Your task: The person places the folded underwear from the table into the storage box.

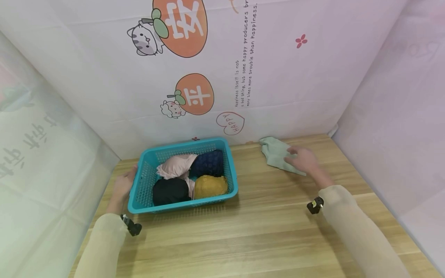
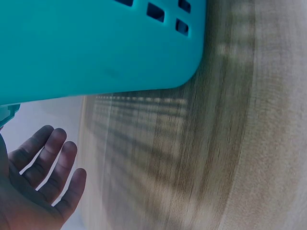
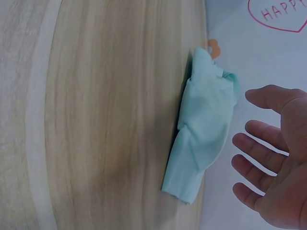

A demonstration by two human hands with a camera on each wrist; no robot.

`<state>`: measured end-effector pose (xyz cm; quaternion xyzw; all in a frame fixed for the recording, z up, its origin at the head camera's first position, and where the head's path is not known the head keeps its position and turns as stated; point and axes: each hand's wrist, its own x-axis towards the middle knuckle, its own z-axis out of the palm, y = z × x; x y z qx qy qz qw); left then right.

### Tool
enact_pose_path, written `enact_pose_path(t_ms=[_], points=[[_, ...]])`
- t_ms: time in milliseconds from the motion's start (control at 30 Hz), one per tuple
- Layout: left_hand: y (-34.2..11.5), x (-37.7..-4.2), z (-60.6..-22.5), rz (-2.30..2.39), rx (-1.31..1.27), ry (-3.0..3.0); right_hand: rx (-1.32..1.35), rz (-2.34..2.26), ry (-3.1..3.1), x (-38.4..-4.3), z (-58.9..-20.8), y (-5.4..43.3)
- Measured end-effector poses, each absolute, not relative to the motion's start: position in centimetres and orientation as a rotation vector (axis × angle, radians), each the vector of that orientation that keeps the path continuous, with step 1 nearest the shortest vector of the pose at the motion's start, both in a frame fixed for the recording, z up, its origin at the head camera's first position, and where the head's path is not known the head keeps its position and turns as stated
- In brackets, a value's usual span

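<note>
A turquoise plastic basket (image 1: 180,206) stands at the back left of the table. Inside it lie bundled cloths: a pale pink one (image 1: 176,166), a navy one (image 1: 208,163), a black one (image 1: 170,191) and a mustard one (image 1: 211,186). Beside the basket's left end is my left hand (image 1: 122,187); the left wrist view shows its fingers (image 2: 60,175) spread and loosely bent below the rim, the thumb mostly hidden. My right hand (image 1: 303,159) hovers over a crumpled mint-green cloth (image 1: 274,152), fingers apart. In the right wrist view this cloth (image 3: 204,120) lies just off the fingertips.
The wooden table (image 1: 243,239) meets a printed white curtain (image 1: 278,77) at the back. White fabric also hangs along the left side (image 1: 41,154) and the right side (image 1: 393,116). Each wrist carries a small black camera (image 1: 315,205).
</note>
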<state>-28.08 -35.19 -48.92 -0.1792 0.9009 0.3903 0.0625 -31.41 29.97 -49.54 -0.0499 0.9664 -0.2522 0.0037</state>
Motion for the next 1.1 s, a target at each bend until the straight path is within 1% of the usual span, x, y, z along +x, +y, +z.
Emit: enact_pose_path(t_ms=[500,700,1100], points=[[-35.3,-28.2,-49.0,1.199,-0.534,2.710,-0.062,-0.595,3.026,-32.3,-49.9,30.6],[-35.4,-28.1,-49.0,1.205,-0.527,2.718,-0.023,-0.571,2.987,-32.7,-50.6,30.7],[-35.6,-28.0,-48.9,1.195,-0.487,2.719,-0.045,-0.462,2.944,-33.8,-50.7,30.5]])
